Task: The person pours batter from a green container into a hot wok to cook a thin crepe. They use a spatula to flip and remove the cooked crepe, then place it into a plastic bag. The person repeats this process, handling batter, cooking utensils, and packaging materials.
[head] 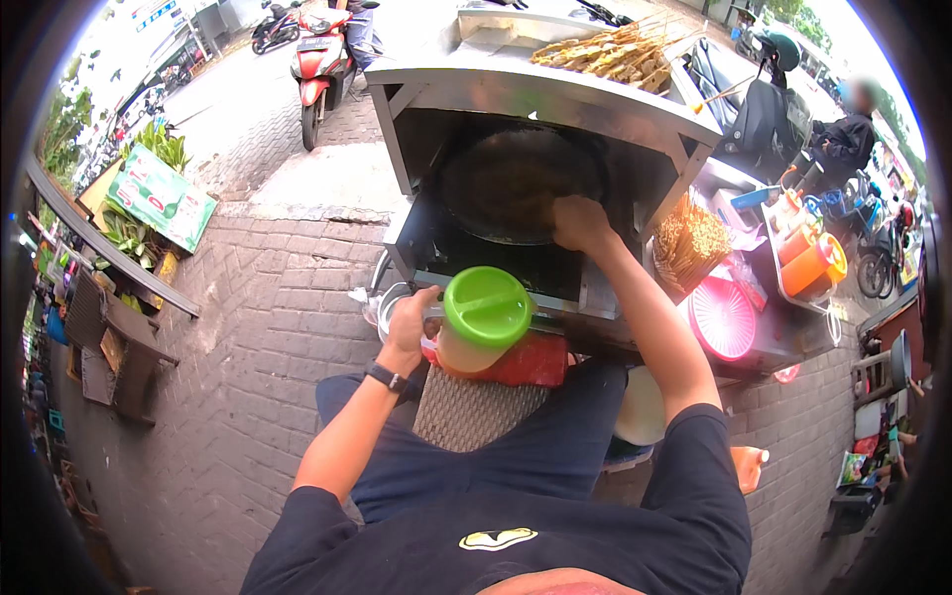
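Observation:
My left hand (405, 327) is closed around the handle of a plastic pitcher with a green lid (487, 306), held upright above my lap in front of the metal cart. Pale liquid shows through its side. Under the cart's upper shelf sits a wide dark pan (513, 186), its inside shadowed. My right hand (580, 224) is at the pan's right front edge with its fingers curled; whether it holds something there, I cannot tell.
Skewers (617, 56) lie on the metal top shelf (535, 89). Right of the pan stand a bundle of sticks (688, 242), a pink plastic basket (721, 318) and orange-lidded containers (811, 264). A red motor scooter (316, 59) and a person on the right (848, 137) are beyond.

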Demonstrator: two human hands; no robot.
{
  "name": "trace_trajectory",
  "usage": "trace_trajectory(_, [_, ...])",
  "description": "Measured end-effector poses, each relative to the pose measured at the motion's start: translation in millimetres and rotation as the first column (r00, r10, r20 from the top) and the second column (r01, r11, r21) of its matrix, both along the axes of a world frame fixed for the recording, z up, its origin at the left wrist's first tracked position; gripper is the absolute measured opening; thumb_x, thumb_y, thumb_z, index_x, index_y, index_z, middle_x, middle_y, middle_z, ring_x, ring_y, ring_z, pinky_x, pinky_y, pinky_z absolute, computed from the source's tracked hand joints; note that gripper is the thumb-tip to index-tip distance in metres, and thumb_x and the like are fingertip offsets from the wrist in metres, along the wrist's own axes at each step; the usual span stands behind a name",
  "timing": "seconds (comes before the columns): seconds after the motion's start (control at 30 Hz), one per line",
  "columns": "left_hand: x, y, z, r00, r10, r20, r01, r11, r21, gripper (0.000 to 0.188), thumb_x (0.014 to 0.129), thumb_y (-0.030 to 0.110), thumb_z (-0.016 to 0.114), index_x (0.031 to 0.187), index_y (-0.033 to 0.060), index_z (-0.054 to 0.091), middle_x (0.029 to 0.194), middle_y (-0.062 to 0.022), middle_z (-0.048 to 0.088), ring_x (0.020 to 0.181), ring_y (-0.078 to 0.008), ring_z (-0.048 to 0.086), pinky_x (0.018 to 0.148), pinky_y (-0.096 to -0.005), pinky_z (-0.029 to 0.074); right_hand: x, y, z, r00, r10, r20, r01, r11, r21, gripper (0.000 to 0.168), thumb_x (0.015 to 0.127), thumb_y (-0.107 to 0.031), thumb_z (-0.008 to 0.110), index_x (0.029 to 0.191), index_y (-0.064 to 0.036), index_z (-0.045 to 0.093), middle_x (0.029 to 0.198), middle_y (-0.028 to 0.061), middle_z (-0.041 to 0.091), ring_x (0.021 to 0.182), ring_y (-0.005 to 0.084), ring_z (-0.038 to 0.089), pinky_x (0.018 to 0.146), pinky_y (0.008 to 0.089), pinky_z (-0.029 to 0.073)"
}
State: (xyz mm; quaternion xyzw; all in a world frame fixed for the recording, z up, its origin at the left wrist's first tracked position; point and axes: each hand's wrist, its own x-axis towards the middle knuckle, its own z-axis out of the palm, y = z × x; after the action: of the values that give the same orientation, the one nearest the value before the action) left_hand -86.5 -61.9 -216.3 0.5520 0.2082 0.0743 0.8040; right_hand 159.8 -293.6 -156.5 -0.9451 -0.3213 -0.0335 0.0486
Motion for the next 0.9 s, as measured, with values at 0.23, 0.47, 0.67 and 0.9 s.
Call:
trace_trajectory(0.23, [35, -4, -33, 0.992, -0.126, 0.011, 0.125, 0.991, 0.05, 0.04, 0.095, 0.035, 0.062, 0.092, -0.0043, 0.071, 0.073, -0.005, 0.065, 0.051, -0.0115, 0.054, 0.047, -0.0243, 0.039, 22, 3, 2, 0.999, 0.026, -0.018, -0.023, 0.988, 0.15, 0.023, 0.074, -0.015, 0.067, 0.094, -0.016, 0.078, 0.094, 0.0133, 0.075, 0.088, 0.0329, 0.073, 0.081, 0.0443, 0.058])
trace_trajectory(0.47, [46, 30, -97, 0.983, -0.133, 0.128, 0.075, 0.921, 0.382, 0.043, 0.103, 0.037, 0.05, 0.092, -0.0004, 0.068, 0.087, -0.0079, 0.068, 0.066, -0.0151, 0.061, 0.059, -0.0273, 0.046, 29, -8, 0, 0.93, -0.047, 0.364, 0.089, 0.991, -0.099, 0.016, 0.079, -0.012, 0.064, 0.087, -0.017, 0.077, 0.088, 0.011, 0.075, 0.086, 0.0307, 0.074, 0.071, 0.0439, 0.06])
trace_trajectory(0.67, [14, 17, -77, 0.96, -0.033, 0.278, -0.108, 0.873, 0.475, 0.039, 0.108, 0.034, 0.04, 0.118, 0.0022, 0.061, 0.108, -0.0079, 0.068, 0.102, -0.0152, 0.062, 0.087, -0.0291, 0.047, -6, -7, 21, 0.976, -0.098, 0.192, 0.136, 0.971, -0.196, 0.015, 0.081, -0.011, 0.065, 0.088, -0.01, 0.078, 0.092, 0.0138, 0.075, 0.091, 0.0324, 0.074, 0.074, 0.0445, 0.059])
trace_trajectory(0.9, [-51, 57, -96, 0.942, 0.274, 0.194, -0.336, 0.766, 0.548, 0.027, 0.104, 0.018, 0.053, 0.12, -0.0033, 0.059, 0.113, -0.015, 0.068, 0.105, -0.0223, 0.065, 0.093, -0.0357, 0.05, -7, 43, 32, 0.97, 0.071, -0.233, -0.111, 0.98, -0.164, 0.024, 0.082, -0.013, 0.065, 0.102, -0.006, 0.075, 0.108, 0.0204, 0.072, 0.104, 0.0373, 0.069, 0.087, 0.0473, 0.056])
